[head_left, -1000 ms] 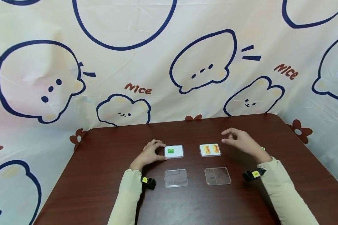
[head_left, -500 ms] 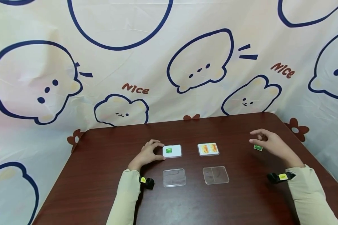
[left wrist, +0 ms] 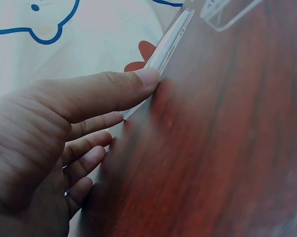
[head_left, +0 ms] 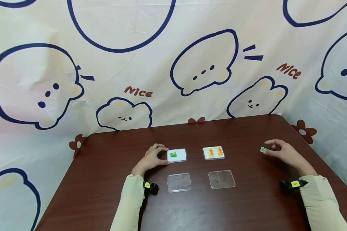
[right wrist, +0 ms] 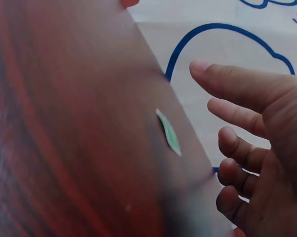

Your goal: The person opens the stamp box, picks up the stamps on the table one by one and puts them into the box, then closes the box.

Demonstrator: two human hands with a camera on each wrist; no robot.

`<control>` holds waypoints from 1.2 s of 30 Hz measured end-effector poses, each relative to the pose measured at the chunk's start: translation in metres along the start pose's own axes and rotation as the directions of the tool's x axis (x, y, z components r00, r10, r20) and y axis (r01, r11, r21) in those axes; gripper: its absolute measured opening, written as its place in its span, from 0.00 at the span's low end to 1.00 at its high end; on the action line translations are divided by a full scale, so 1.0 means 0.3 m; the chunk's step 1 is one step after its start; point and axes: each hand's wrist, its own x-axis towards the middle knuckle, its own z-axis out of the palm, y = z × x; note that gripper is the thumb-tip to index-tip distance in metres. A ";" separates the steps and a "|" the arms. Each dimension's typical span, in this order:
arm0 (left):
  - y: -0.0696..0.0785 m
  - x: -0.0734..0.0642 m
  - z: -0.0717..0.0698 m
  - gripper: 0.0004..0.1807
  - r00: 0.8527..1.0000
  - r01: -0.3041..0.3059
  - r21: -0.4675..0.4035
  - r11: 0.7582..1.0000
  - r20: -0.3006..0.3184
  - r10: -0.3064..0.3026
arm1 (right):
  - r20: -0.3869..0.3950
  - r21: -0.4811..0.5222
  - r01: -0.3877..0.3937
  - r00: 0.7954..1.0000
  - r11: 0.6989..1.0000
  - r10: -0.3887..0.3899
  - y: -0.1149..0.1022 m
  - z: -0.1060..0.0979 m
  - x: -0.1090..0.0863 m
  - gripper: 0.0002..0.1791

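Orange-printed case (head_left: 213, 153) between the hands (head_left: 151, 159) (head_left: 287, 156)

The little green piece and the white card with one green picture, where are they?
Little green piece (right wrist: 169, 135), right wrist view, on the middle of its green surface.
White card with one green picture (head_left: 178, 155), head view, on its white middle, just right of the picture.

A green-printed white case (head_left: 180, 155) lies flat, well left of a small, bowed green card (right wrist: 169, 134).

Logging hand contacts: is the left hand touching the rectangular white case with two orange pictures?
No, the left hand touches the rectangular white case with one green picture.
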 end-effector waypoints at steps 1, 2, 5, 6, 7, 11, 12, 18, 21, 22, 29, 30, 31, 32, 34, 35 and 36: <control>0.000 0.001 0.000 0.32 1.000 -0.001 0.001 1.000 -0.002 0.001 | 0.000 0.001 -0.003 1.000 1.000 0.003 0.006 0.002 0.000 0.38; 0.001 0.002 0.000 0.32 1.000 -0.003 0.003 1.000 -0.004 0.003 | -0.001 -0.001 -0.004 1.000 1.000 0.004 0.012 0.004 0.001 0.38; 0.002 0.007 0.000 0.32 1.000 -0.001 0.004 1.000 -0.004 0.001 | -0.012 -0.014 -0.002 1.000 1.000 0.002 0.031 0.012 0.001 0.36; 0.003 0.008 0.000 0.32 1.000 -0.001 0.005 1.000 -0.005 0.001 | -0.020 -0.019 0.000 1.000 1.000 -0.001 0.038 0.014 0.002 0.36; 0.004 0.010 0.000 0.32 1.000 -0.003 0.005 1.000 -0.006 0.003 | -0.026 -0.019 0.003 1.000 1.000 -0.003 0.044 0.017 0.002 0.35; 0.010 0.015 -0.003 0.32 1.000 -0.006 -0.002 1.000 -0.003 0.006 | -0.057 -0.021 0.005 0.998 1.000 -0.007 0.062 0.027 0.001 0.33; 0.012 0.016 -0.004 0.32 1.000 -0.006 -0.003 1.000 -0.002 0.006 | -0.062 -0.022 0.003 0.998 1.000 -0.004 0.064 0.029 0.001 0.33; 0.008 0.010 -0.006 0.32 1.000 -0.013 -0.004 1.000 0.002 0.013 | -0.072 -0.040 -0.009 0.997 0.999 0.007 0.073 0.039 0.010 0.33; 0.010 0.005 -0.009 0.31 1.000 -0.013 -0.014 1.000 0.001 0.013 | -0.076 -0.052 -0.014 0.997 0.999 0.010 0.076 0.043 0.016 0.33; 0.011 0.004 -0.009 0.31 1.000 -0.011 -0.015 1.000 0.001 0.011 | -0.074 -0.055 -0.015 0.997 0.998 0.011 0.076 0.044 0.017 0.33; -0.005 0.004 -0.004 0.32 1.000 -0.001 -0.005 1.000 0.003 0.001 | -0.064 -0.069 -0.007 0.998 0.998 0.003 0.071 0.050 0.026 0.32; -0.006 0.004 -0.003 0.32 1.000 0.000 -0.005 1.000 0.001 0.000 | -0.067 -0.071 -0.005 0.998 0.997 0.000 0.070 0.051 0.028 0.31; -0.007 0.004 -0.002 0.32 1.000 0.003 -0.008 1.000 0.002 -0.003 | -0.069 -0.074 -0.003 0.998 0.997 -0.003 0.070 0.053 0.030 0.31; -0.007 0.004 -0.002 0.32 1.000 0.003 -0.010 1.000 0.002 -0.003 | -0.072 -0.078 0.000 0.997 0.997 -0.005 0.072 0.053 0.031 0.30; -0.007 0.005 -0.001 0.32 1.000 0.001 -0.010 1.000 0.000 -0.001 | -0.077 -0.082 0.003 0.997 0.997 -0.009 0.074 0.055 0.033 0.29; -0.008 0.005 0.000 0.32 1.000 0.000 -0.008 1.000 0.001 0.000 | -0.078 -0.084 0.004 0.997 0.996 -0.010 0.074 0.055 0.033 0.29; -0.008 0.006 0.001 0.32 1.000 0.000 -0.004 1.000 0.002 0.000 | -0.077 -0.083 0.004 0.997 0.997 -0.010 0.075 0.056 0.033 0.28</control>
